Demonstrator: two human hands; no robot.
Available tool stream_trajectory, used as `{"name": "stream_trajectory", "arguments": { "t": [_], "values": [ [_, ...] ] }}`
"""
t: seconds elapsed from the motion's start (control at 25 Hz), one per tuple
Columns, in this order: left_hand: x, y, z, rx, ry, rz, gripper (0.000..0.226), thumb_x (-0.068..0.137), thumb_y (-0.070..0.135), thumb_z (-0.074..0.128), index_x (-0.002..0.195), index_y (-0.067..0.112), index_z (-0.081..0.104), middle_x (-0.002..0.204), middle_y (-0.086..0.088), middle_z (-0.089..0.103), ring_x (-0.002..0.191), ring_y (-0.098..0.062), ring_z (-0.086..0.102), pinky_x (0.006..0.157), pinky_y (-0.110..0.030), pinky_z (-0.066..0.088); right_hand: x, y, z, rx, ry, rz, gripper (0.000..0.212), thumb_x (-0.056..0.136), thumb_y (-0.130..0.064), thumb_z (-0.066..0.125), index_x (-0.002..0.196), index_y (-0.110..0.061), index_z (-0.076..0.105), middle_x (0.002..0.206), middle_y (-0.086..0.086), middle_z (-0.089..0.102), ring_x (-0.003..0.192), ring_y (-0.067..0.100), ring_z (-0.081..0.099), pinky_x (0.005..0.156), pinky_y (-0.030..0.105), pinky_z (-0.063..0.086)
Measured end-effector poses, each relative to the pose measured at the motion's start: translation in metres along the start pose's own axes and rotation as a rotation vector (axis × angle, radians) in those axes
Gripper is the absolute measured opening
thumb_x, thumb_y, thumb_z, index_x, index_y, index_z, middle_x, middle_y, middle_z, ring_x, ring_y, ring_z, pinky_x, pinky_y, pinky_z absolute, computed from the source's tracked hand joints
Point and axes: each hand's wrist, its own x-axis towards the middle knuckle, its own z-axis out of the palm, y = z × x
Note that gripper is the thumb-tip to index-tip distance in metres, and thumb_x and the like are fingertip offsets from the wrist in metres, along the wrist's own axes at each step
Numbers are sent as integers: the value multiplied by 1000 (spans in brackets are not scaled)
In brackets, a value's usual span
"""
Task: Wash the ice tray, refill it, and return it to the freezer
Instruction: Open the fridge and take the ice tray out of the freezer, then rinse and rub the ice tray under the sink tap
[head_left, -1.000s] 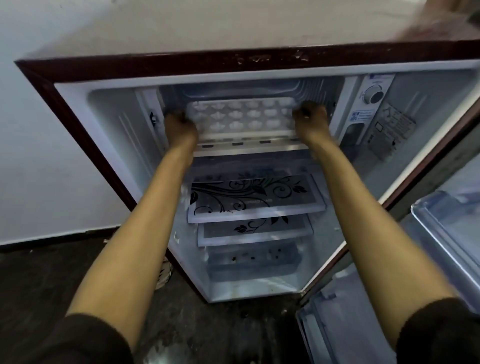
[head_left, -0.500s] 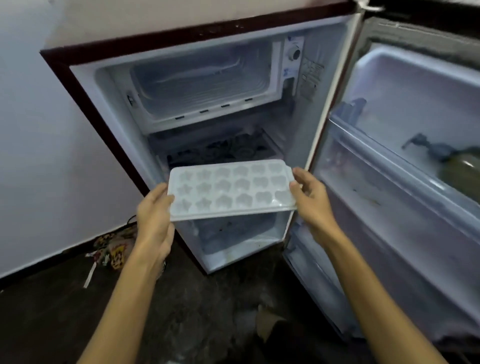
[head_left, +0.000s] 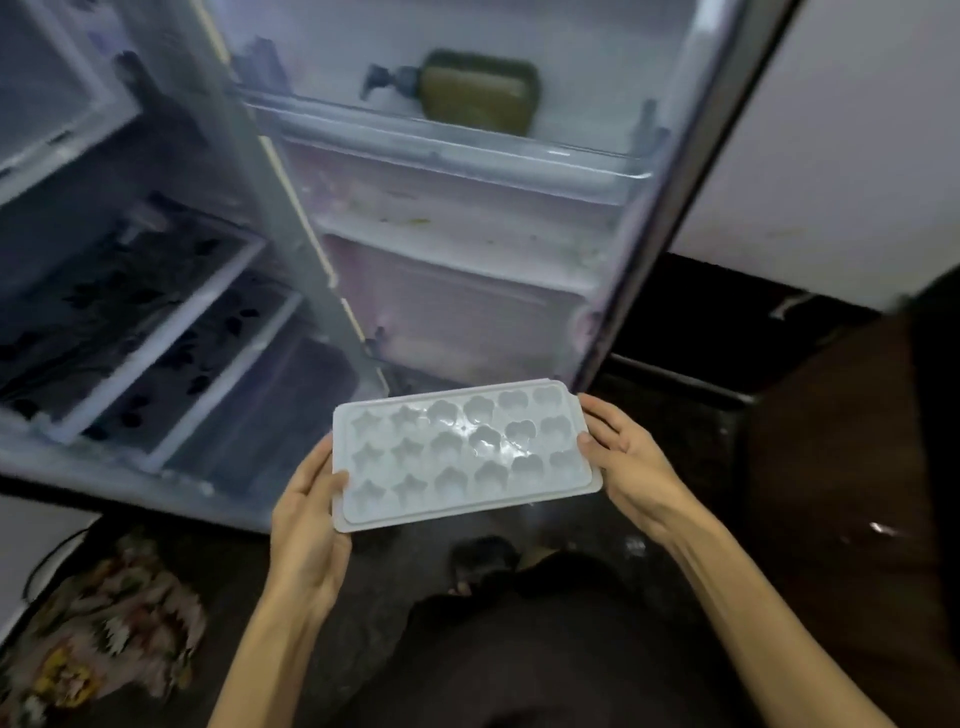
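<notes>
I hold a white ice tray (head_left: 462, 454) with star and flower moulds level in front of me, above the dark floor. My left hand (head_left: 309, 525) grips its left short end, thumb on top. My right hand (head_left: 631, 465) grips its right short end, thumb on the rim. The small fridge (head_left: 156, 322) stands open at the upper left, its freezer box only partly in view at the top left corner.
The open fridge door (head_left: 467, 218) stands straight ahead, with an olive pump bottle (head_left: 475, 93) lying on its upper shelf. A patterned cloth (head_left: 114, 618) lies on the floor at lower left. A dark brown object (head_left: 852, 467) is at the right.
The tray came out of the freezer box and now sits lower and further right, away from the fridge. My view has swung right toward the open door.
</notes>
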Motion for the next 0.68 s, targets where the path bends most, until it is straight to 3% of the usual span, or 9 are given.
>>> {"name": "stream_trajectory", "arguments": {
  "t": [0.16,0.32,0.44,0.56,0.68],
  "values": [
    [-20,-27,67,134,-227,-77,42,91,-7,43,127,11,54,105,-4,70,89,-17,68,70,-27,59,-47,9,-85,148,178,14,37,93,-2,51,123,-25,51,129,1,60,111,17,63,86,33,56],
    [-36,-53,141,273,-425,-126,41,89,-7,44,122,13,58,98,-1,74,81,-12,71,57,-22,56,-96,8,-150,318,387,-16,42,92,0,51,128,-22,49,130,0,59,113,18,61,83,31,57],
    [-58,-79,209,370,-554,-162,40,88,-5,46,122,12,58,106,-6,71,82,-15,71,59,-25,56,-132,5,-198,400,532,-55,48,91,-1,52,135,-19,46,130,-3,58,112,16,62,85,33,56],
    [-85,-105,279,447,-667,-156,40,89,-2,47,124,15,57,103,-4,71,85,-18,69,69,-32,53,-163,-4,-244,470,650,-126,52,86,-7,56,135,-22,46,130,-7,59,115,14,61,88,35,55],
    [-111,-123,344,487,-780,-114,36,90,-1,48,120,16,59,101,-3,71,87,-18,67,70,-31,53,-187,-17,-281,531,739,-209,45,90,-7,53,130,-26,51,125,-12,63,112,11,62,85,33,57]
  ]
}}
